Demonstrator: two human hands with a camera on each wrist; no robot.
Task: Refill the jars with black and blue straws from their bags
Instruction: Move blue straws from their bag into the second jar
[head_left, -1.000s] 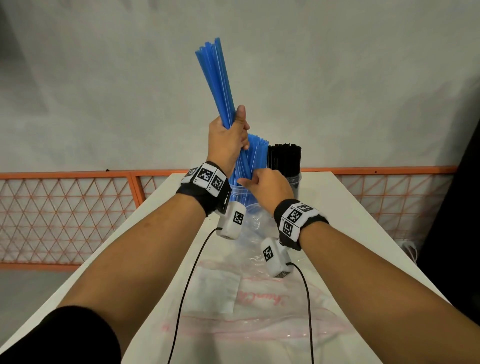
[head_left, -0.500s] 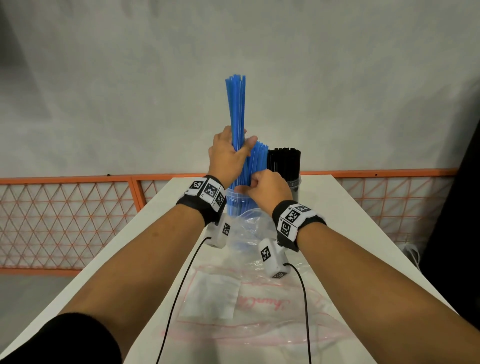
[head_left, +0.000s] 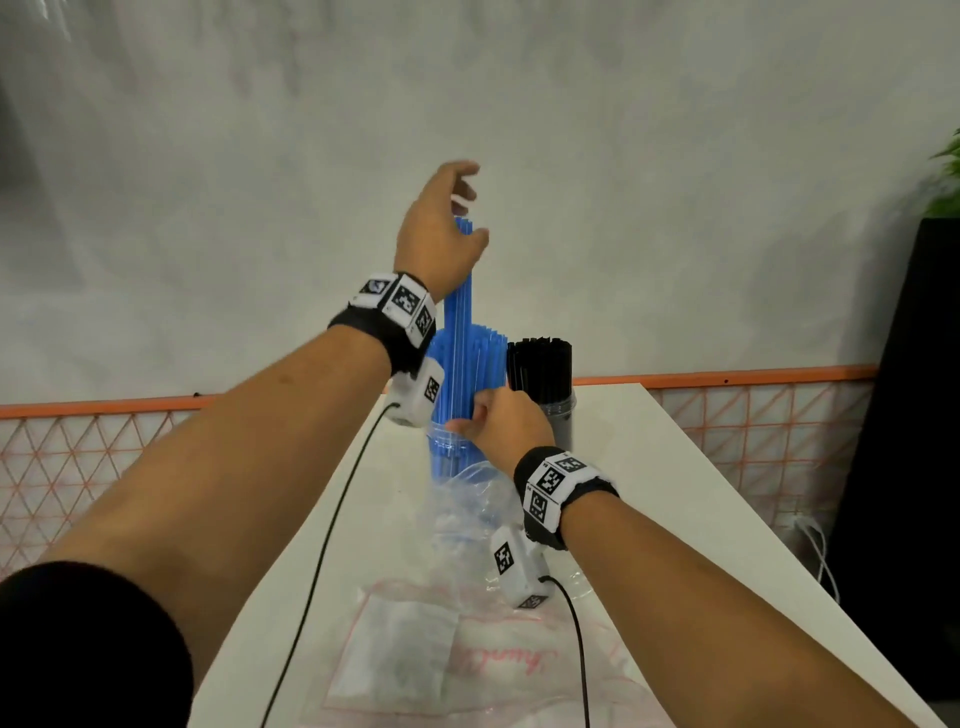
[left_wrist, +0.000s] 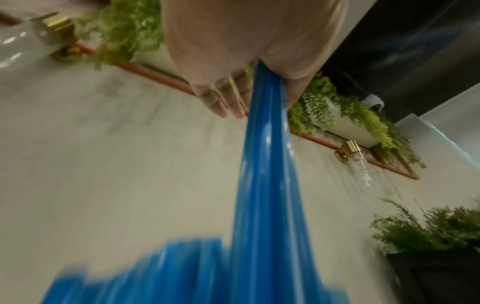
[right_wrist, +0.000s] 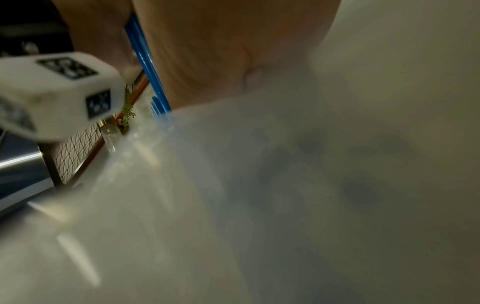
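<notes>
Left hand (head_left: 441, 234) raised over the blue straws (head_left: 462, 364) — grip relaxed, fingers loose at their tops. Right hand (head_left: 506, 423) pinches straws at the jar (head_left: 441, 452) rim. Earlier the left clasped the bundle lower — it has slid up.

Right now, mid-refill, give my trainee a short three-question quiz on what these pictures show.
1. True or false: the black straws stand in the right-hand jar.
2. Which hand is atop the tall bunch of blue plastic straws? A left hand; B right hand
3. Fill in: a crumpled clear plastic ___ lies before the clear jar.

Key: 1 true; 2 A; 3 bag.
</notes>
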